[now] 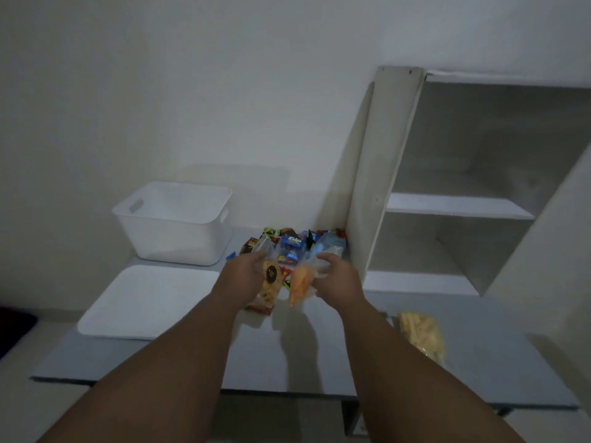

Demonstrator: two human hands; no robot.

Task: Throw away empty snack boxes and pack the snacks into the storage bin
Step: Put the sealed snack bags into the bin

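Note:
My left hand (241, 276) grips a clear bag of golden chips with a dark round label (270, 284), lifted above the table. My right hand (335, 276) grips a clear bag of orange snacks (299, 284), which hangs down beside the first bag. Behind both hands a pile of small colourful snack packets (294, 243) lies against the wall. The white storage bin (179, 225) stands open at the back left, apart from both hands. Its inside is not visible from here.
A white flat lid (144, 302) lies in front of the bin on the grey table (319, 362). A clear bag of yellow stick snacks (420, 335) lies at the right. A white shelf unit (454, 203) stands at the back right.

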